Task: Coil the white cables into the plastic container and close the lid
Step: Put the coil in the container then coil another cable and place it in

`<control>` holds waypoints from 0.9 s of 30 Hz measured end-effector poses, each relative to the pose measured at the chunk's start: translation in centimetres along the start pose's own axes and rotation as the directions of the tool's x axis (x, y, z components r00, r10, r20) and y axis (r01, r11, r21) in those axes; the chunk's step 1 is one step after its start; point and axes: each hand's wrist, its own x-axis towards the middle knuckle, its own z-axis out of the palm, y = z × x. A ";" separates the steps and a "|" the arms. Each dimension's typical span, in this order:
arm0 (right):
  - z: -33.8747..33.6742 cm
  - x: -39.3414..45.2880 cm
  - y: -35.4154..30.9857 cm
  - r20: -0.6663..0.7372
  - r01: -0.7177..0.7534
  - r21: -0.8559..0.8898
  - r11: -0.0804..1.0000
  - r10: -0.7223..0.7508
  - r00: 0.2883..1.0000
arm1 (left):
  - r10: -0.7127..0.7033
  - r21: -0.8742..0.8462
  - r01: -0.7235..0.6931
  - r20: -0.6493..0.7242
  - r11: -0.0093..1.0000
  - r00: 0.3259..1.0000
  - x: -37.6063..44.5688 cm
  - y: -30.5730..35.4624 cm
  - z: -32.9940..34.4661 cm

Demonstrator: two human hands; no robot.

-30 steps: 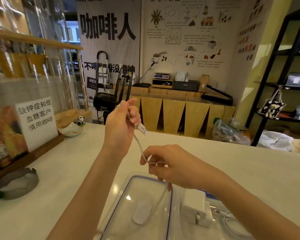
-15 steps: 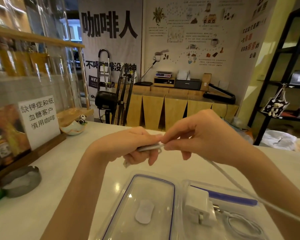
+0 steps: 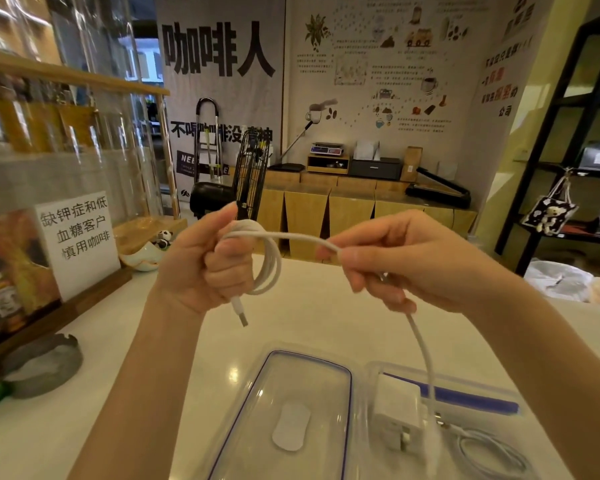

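She's got the white cable looped around her left hand, fist closed on the coil, its USB plug dangling just below. Her right hand pinches the strand beside it; the rest droops into the open plastic container, whose lid lies alongside on the counter

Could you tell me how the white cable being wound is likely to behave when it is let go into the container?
The thin white cable looks floppy: its free length sags from the right hand. The loops around the left hand curve smoothly, so they may spring open somewhat once released. It seems light, as pinched fingers alone carry it.
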 end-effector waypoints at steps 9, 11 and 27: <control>2.0 1.9 2.5 -0.351 -0.021 -0.132 0.991 -0.027 0.936 | 0.279 -0.082 -0.300 -0.202 0.950 0.939 2.8 -1.5 1.7; 3.0 2.0 3.4 -0.329 -0.097 -0.215 0.972 0.022 0.944 | 0.353 -0.146 -0.403 -0.279 0.904 0.893 3.0 -1.7 1.4; 3.6 -0.7 0.6 -0.129 -0.016 -0.954 0.298 -0.364 0.923 | 0.421 0.796 0.441 -0.598 0.414 0.682 3.2 -3.2 -0.7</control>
